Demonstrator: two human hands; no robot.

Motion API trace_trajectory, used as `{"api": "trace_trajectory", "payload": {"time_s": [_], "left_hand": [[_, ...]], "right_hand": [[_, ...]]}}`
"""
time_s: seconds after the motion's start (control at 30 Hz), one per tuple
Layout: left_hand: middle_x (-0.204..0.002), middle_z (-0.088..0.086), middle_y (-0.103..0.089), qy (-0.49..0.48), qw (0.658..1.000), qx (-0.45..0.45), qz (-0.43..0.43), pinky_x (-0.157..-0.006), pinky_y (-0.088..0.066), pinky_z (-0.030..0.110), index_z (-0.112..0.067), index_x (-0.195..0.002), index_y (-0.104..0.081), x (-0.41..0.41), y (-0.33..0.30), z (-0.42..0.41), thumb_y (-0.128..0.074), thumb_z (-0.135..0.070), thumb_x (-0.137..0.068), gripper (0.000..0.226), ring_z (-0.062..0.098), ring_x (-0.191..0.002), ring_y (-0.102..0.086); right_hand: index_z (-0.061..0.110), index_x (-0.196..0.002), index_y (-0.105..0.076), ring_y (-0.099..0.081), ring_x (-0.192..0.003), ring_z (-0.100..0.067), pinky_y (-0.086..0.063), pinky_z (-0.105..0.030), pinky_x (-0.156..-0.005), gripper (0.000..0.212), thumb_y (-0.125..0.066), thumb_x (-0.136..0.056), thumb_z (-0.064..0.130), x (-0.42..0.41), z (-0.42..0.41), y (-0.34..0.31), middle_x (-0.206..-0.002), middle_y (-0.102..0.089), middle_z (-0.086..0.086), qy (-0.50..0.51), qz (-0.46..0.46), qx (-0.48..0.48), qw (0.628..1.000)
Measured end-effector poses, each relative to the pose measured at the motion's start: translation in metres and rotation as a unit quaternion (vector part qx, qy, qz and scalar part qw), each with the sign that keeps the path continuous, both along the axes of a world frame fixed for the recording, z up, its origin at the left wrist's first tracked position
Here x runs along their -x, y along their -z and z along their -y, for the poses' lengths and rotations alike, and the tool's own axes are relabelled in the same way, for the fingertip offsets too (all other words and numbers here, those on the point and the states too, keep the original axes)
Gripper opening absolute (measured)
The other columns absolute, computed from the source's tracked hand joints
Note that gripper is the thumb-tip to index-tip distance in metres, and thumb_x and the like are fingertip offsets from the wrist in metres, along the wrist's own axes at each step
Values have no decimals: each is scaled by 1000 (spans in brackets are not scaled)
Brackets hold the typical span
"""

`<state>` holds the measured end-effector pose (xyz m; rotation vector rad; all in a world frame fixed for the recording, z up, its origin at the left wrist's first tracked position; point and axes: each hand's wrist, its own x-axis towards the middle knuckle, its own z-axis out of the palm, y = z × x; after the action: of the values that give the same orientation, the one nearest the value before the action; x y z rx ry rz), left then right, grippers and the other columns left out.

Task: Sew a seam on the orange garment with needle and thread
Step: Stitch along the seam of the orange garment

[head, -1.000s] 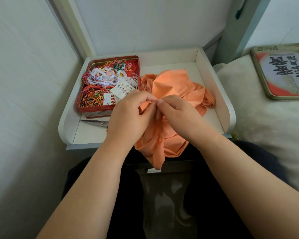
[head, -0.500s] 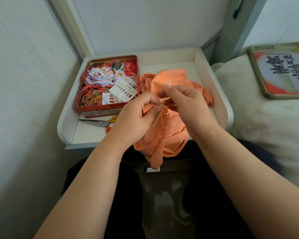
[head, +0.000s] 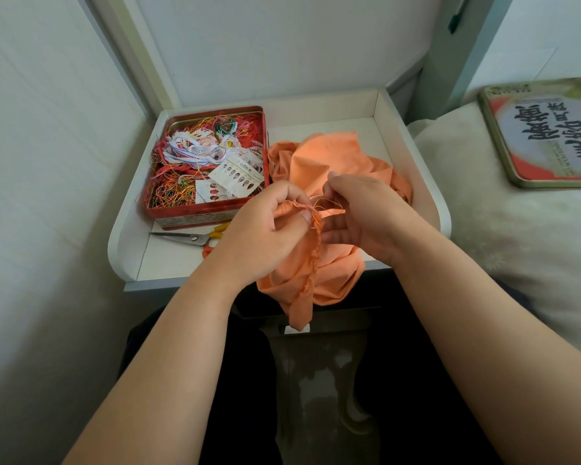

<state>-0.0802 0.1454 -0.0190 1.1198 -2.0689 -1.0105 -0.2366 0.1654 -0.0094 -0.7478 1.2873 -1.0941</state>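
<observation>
**Desk:** Head view, looking down past two bare forearms — what does the caption lead with?

**Photographer:** A seated person works an orange garment point(head: 329, 162) heaped at the right of a white tray point(head: 426, 182), its lower folds spilling over the near edge toward the lap.

**Desk:** And the hands?

**Photographer:** The left hand point(head: 265, 233) has thumb and curled fingers pinching a puckered, frayed seam edge point(head: 314, 229) of the cloth. The right hand point(head: 359, 216) is just beside it, fingertips drawn together at the top as if nipping something fine, the lower fingers lying under a fold. Thin orange thread point(head: 329, 204) loops between the two hands.

**Desk:** Is the needle visible?

**Photographer:** Too small to make out; I cannot tell what the right fingertips hold.

**Desk:** Surroundings?

**Photographer:** A red tin point(head: 208, 169) full of tangled coloured threads and needle cards sits at the left of the tray, touching the garment. Scissors point(head: 188, 238) with yellow-orange handles lie in front of the tin, partly behind the left hand. A printed tin lid point(head: 547, 135) rests on pale bedding point(head: 503, 236) at right.
</observation>
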Motion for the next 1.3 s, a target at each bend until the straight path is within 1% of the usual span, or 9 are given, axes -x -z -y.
{"api": "trace_trajectory", "payload": {"time_s": [0.17,0.3,0.47,0.57,0.73,0.97,1.07,1.17,1.3], "left_hand": [[-87,-12,-69,5,1000,-3,7,-73,-43,8,-26,-92,-61,0,1,0,-63,-14,-90,12,-6,-83,-62],[-96,-8,-73,11,1000,-11,-4,-86,-55,36,-25,-94,-62,-1,4,0,-65,-13,-88,14,4,-95,-67],[-91,-12,-70,-12,999,35,29,-76,-52,21,-31,-92,-64,-1,4,0,-69,-17,-86,15,-3,-86,-64],[-85,-10,-68,-27,997,49,50,-71,-50,23,-27,-92,-65,-2,5,2,-70,-23,-86,9,0,-81,-63],[-85,-12,-69,-55,997,14,60,-69,-44,17,-33,-82,-65,2,4,2,-72,-44,-80,13,-1,-82,-61],[-71,-7,-67,-49,999,-11,9,-65,-45,21,-25,-71,-69,3,2,2,-72,-29,-85,15,4,-68,-61],[-70,0,-68,-66,996,-40,-35,-63,-43,16,-17,-73,-72,3,-2,2,-68,-20,-87,15,4,-66,-59],[-79,9,-69,-93,990,-63,-86,-72,-45,22,-13,-76,-72,3,-4,3,-66,-17,-88,14,13,-74,-60],[-65,-11,-62,-117,982,-102,-111,-72,-44,27,-20,-68,-69,2,-5,3,-64,-17,-88,22,7,-71,-56]], "right_hand": [[15,-74,-47,-61,-53,-15,-52,-23,-48,34,-37,-104,27,7,1,2,-70,-62,-4,6,111,-44,993],[15,-74,-48,-60,-49,-13,-49,-19,-42,35,-36,-105,28,8,1,3,-67,-59,-4,8,180,-75,981],[10,-76,-49,-71,-61,-22,-56,-22,-47,34,-38,-105,24,12,1,-1,-73,-67,-9,54,219,-61,972],[8,-77,-50,-73,-68,-27,-57,-23,-49,33,-38,-105,22,13,-1,-4,-79,-72,-12,56,223,-35,973],[8,-89,-58,-74,-75,-25,-57,-23,-50,31,-39,-105,27,12,-3,-7,-96,-74,-12,38,22,66,997],[7,-92,-57,-70,-56,-21,-54,-27,-47,33,-35,-105,27,5,-5,-8,-74,-72,-8,81,-172,168,967],[12,-86,-53,-65,-51,-19,-47,-24,-43,33,-32,-106,28,6,-3,-4,-63,-68,-5,114,-142,192,964],[15,-80,-53,-64,-58,-17,-45,-22,-48,36,-31,-106,28,13,0,-3,-59,-65,0,144,-90,184,968],[14,-80,-49,-65,-62,-16,-56,-27,-61,36,-30,-107,28,15,2,-3,-53,-52,0,106,134,148,974]]}}
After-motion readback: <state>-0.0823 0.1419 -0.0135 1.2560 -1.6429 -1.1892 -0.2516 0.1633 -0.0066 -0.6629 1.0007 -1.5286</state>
